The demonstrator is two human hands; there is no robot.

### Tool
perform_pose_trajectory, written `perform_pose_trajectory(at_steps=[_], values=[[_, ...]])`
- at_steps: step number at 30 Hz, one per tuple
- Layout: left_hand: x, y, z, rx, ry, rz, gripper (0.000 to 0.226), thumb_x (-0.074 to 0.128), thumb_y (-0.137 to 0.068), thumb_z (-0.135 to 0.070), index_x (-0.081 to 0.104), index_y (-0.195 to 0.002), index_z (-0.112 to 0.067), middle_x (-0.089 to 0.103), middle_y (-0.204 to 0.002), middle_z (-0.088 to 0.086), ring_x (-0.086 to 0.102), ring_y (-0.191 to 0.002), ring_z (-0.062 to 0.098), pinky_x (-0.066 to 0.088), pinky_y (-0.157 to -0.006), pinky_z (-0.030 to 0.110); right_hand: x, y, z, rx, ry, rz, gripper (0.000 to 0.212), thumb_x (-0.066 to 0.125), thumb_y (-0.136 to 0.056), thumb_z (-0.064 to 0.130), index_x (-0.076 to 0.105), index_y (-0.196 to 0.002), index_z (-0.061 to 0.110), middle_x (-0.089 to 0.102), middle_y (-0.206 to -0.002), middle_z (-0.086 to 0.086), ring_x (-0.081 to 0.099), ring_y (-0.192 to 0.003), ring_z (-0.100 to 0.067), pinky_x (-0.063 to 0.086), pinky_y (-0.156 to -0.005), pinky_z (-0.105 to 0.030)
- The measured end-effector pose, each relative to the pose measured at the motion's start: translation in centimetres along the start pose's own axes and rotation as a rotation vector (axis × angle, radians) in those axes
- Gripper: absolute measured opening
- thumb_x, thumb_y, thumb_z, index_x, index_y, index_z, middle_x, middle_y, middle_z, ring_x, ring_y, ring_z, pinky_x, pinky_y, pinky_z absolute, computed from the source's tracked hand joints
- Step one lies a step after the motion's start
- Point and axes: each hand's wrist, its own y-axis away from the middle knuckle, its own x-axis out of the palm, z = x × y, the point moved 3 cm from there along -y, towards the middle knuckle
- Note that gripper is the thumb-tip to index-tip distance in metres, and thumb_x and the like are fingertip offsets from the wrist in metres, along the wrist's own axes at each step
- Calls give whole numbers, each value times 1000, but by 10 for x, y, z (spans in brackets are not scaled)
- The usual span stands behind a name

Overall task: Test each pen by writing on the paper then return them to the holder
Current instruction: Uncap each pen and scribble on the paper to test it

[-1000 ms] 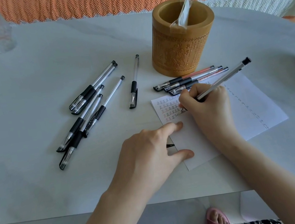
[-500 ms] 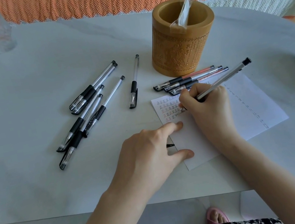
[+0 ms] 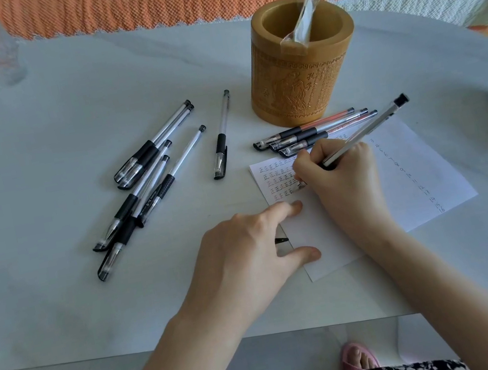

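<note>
Toward the desk's left half, a loose cluster of capped pens [image 3: 144,182] lies fanned, with a single pen [image 3: 221,136] set apart beside it; these are probably the untested lot. Near the front edge, the left hand [image 3: 248,255] rests with fingers spread, forefinger and thumb pressing the left edge of the paper [image 3: 421,160] so the sheet cannot slide. Three pens [image 3: 315,133] lie together at the sheet's far edge, just before the holder [image 3: 302,60], apparently set aside after testing; none stands in it yet. The right hand [image 3: 342,177] pinches the pen [image 3: 366,130] in a writing grip, tip on the rows of marks.
</note>
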Motion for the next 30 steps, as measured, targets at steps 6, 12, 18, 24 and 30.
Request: perform_pose_trajectory(at_steps=[6,12,18,24,30], values=[[1,-2,0,-6,3,8,59,61,-69,-64,44,-123,-50,65,-93,-6,65,-88,10,50,-80,30,-1,0,-1,-8,5,-2,34,59,-81,6,42,-56,-10,46,-52,-25,35,-52,-11,24,-47,-23],[0,-1,0,-5,7,7,58,62,-69,-64,44,-123,-50,65,-93,-6,65,-88,10,50,-80,30,1,-1,-3,-18,18,1,35,59,-82,10,45,-59,-12,55,-62,-33,42,-52,-23,28,-50,-28],[-1,0,-1,-1,8,9,58,62,-70,-63,44,-123,-50,65,-94,-6,64,-88,11,50,-81,31,0,0,-2,-21,20,-4,35,59,-82,8,44,-58,-11,55,-61,-32,39,-54,-18,27,-48,-25],[-2,0,-1,3,4,3,58,62,-69,-63,44,-123,-50,65,-91,-6,65,-87,11,50,-80,31,0,0,-1,-17,12,-16,35,59,-80,3,37,-53,-5,32,-47,-11,24,-48,-6,20,-44,-17],[-2,1,-1,10,8,-9,58,62,-69,-64,45,-123,-50,65,-91,-6,65,-87,11,50,-80,31,0,0,0,-13,6,-13,32,58,-80,2,40,-56,-8,42,-53,-26,30,-51,-10,24,-46,-20]])
